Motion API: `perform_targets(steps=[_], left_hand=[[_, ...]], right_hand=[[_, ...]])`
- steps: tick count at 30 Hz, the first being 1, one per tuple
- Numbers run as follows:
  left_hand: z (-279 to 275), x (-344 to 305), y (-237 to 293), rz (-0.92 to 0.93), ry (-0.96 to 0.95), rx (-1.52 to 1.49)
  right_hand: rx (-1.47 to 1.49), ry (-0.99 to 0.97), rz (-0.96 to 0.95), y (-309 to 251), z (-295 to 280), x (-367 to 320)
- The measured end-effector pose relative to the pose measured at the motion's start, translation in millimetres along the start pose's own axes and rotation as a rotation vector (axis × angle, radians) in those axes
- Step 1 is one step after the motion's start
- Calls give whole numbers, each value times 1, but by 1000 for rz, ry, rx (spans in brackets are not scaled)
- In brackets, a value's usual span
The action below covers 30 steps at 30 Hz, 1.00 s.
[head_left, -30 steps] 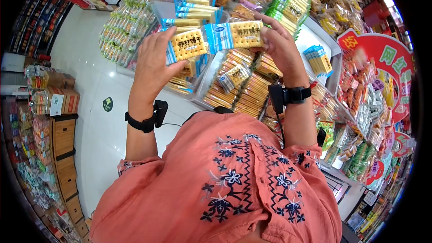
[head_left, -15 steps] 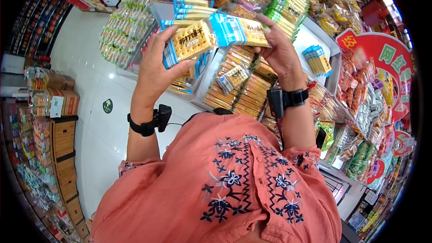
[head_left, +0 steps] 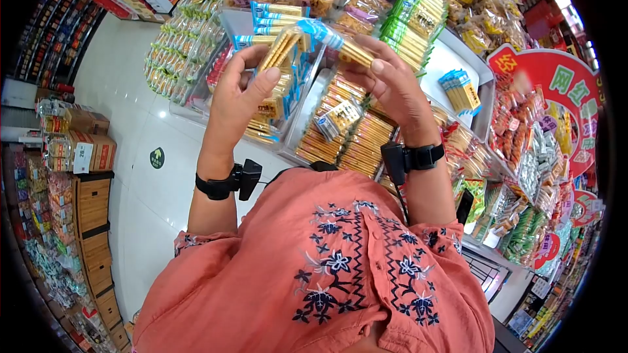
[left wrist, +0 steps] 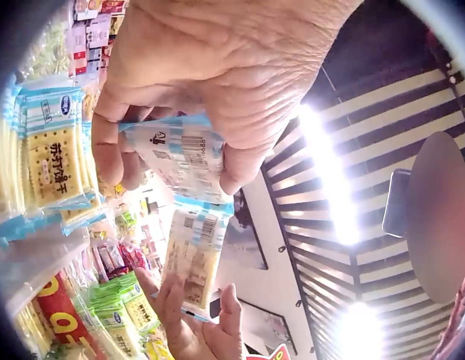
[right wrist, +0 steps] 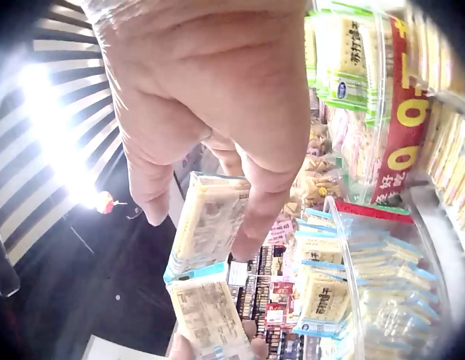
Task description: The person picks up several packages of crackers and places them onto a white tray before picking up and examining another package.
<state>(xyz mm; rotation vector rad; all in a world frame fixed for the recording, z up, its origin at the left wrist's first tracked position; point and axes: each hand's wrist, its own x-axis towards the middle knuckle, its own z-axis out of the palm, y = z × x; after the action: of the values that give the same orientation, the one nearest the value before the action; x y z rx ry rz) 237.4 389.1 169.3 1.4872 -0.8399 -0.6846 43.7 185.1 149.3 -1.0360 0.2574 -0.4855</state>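
Observation:
Two joined cracker packets with blue ends (head_left: 320, 33) are held up between both hands. The left hand (head_left: 234, 101) pinches the left packet (head_left: 281, 50) between thumb and fingers. At the other end, the right hand (head_left: 400, 88) holds the right packet (head_left: 353, 50). The packets are tilted, showing their narrow sides in the head view. In the left wrist view, printed backs (left wrist: 180, 161) face the camera; the right wrist view shows the same backs (right wrist: 210, 225). A loose cracker packet (head_left: 339, 118) lies on stick-shaped packs (head_left: 367, 140) below the hands.
Blue cracker packs (head_left: 278, 13) fill a tray behind the hands, with green packs (head_left: 415, 16) to the right. A small blue-ended stack (head_left: 460, 89) sits in a white tray (head_left: 439, 79). A red sign (head_left: 546, 68) stands at the right.
Both hands have tilted the joined packets, from printed fronts facing the head camera to narrow sides showing. The left hand has shifted slightly right, and the right hand slightly left.

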Motion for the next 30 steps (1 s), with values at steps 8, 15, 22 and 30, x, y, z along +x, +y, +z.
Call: perform_targets(steps=[8, 15, 22, 30], left_hand=[[-6, -3, 5, -231, -96, -178], [-14, -4, -5, -258, -218, -345], [-17, -4, -8, -266, -283, -507], [-21, -5, -8, -330, -311, -632]], right_hand=[[-396, 163, -99, -17, 3, -4], [-557, 254, -120, -36, 1, -4], [-450, 254, -162, -38, -1, -4], [-348, 291, -114, -41, 1, -6]])
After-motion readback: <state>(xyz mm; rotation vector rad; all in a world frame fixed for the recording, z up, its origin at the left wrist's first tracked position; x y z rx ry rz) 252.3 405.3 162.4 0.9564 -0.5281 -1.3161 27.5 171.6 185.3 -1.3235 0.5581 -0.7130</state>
